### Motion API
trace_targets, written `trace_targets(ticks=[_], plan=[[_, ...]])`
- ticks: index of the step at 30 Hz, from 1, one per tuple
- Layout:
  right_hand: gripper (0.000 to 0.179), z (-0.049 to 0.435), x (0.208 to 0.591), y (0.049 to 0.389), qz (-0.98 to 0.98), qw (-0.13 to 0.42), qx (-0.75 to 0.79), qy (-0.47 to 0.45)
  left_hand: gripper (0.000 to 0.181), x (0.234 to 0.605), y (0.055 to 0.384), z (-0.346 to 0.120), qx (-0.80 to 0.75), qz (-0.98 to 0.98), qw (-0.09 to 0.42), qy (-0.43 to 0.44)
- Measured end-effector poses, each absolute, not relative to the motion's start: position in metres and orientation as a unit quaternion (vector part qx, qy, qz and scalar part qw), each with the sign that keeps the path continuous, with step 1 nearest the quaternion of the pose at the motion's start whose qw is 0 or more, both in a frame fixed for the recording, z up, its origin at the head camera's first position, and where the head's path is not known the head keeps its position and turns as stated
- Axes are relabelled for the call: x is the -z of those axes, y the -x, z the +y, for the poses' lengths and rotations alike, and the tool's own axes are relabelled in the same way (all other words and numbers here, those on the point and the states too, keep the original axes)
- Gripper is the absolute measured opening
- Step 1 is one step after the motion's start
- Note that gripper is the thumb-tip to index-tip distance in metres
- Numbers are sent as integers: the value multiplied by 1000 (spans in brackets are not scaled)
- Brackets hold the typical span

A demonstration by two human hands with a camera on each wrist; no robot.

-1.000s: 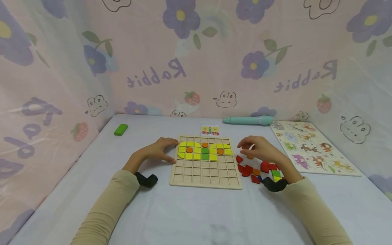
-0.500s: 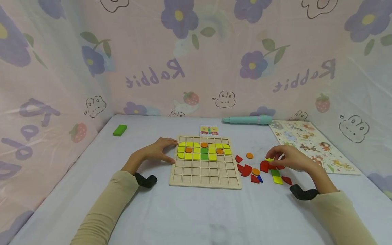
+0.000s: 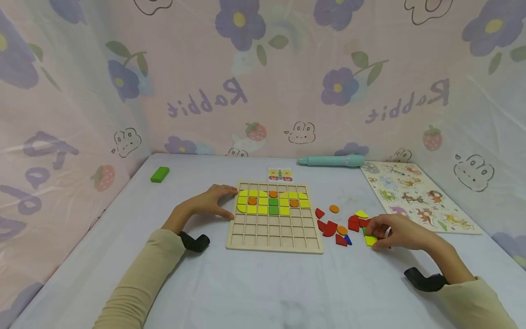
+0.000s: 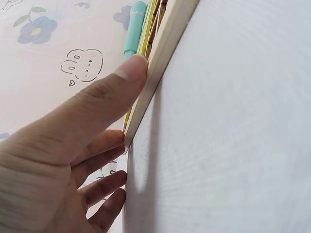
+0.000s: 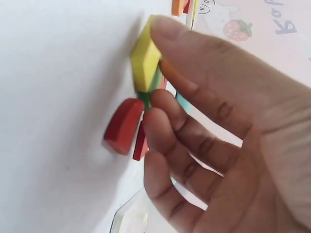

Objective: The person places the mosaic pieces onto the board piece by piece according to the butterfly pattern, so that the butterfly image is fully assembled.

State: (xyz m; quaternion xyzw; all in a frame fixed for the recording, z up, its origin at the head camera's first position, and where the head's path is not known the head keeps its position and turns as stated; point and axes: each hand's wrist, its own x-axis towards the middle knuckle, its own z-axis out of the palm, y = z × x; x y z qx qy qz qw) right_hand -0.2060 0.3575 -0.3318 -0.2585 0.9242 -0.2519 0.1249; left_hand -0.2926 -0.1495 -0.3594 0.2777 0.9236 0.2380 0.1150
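Note:
In the head view my left hand (image 3: 211,201) rests at the left edge of a wooden grid board (image 3: 274,237), thumb and fingertips along its side. Seen from the left wrist, the thumb (image 4: 114,92) lies against the board's rim (image 4: 167,43). Yellow, orange and green tiles fill part of the board's upper rows. To the board's right, my right hand (image 3: 396,232) pinches a yellow square tile (image 5: 144,60) between thumb and index finger, low over the table. Beneath the other fingers lie red tiles (image 5: 124,127); a green tile (image 5: 144,98) is partly hidden behind the yellow one.
Red, orange and blue pieces (image 3: 330,228) lie scattered between board and right hand. Behind the board is a small pattern card (image 3: 281,175). A teal pen (image 3: 330,161) lies at the back, an animal picture board (image 3: 423,196) at right, a green block (image 3: 160,174) at back left.
My right hand has moved from beside the board rightward over the loose pieces, then nearer to me, down to the yellow square tile. The left hand has stayed at the board's edge.

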Motion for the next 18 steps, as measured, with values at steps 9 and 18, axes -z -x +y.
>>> trace_targets(ticks=[9, 18], plan=[[26, 353, 332, 204, 927, 122, 247, 256, 82, 361, 293, -151, -240, 924, 112, -277], [26, 350, 331, 200, 931, 140, 234, 241, 82, 362, 294, -150, -240, 924, 112, -276]])
